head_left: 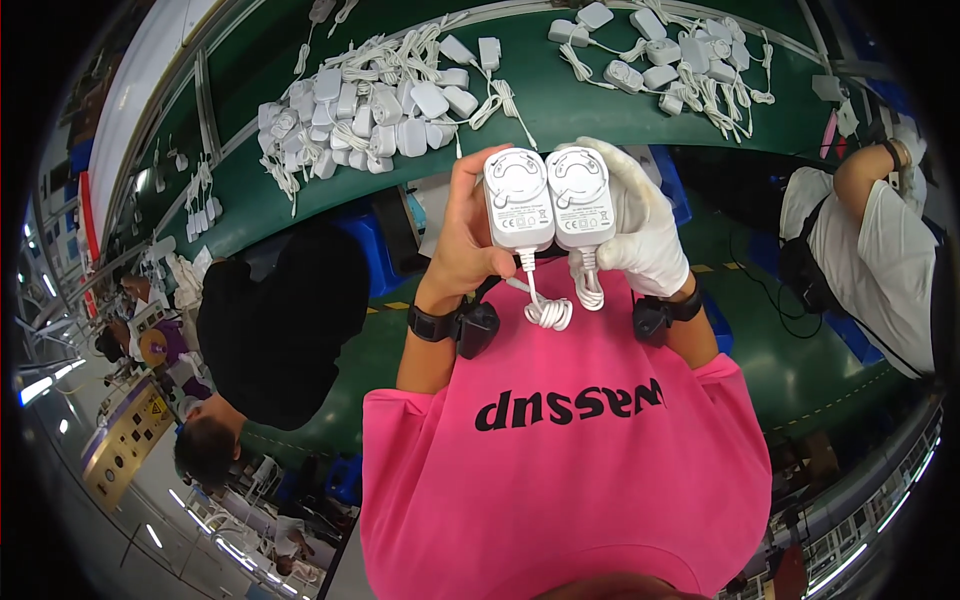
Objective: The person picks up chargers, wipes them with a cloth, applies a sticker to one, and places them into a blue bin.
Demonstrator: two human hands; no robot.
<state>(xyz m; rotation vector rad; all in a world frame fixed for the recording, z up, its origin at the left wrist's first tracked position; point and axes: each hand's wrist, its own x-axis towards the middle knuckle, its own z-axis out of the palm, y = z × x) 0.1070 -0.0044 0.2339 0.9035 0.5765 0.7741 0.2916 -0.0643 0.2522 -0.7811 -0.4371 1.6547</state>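
White plastic sits at the centre of my head view: the left adapter and the right adapter, side by side, their facing edges seemingly touching. Both turn their printed faces up to me, cable ends toward the pink shirt. I have the bare left hand curled around the outer side of the left adapter, gripping it between fingers and thumb, the thumb low by its cable end. I have the gloved right hand wrapped about the right adapter's outer side, thumb near its cable; I can't tell where every fingertip presses. The left cable and the right cable are coiled below. Black straps circle both wrists. Beyond the hands I see the green bench, bearing a big left pile of white adapters and a smaller right pile. A person in black is off to the left, a person in white to the right.
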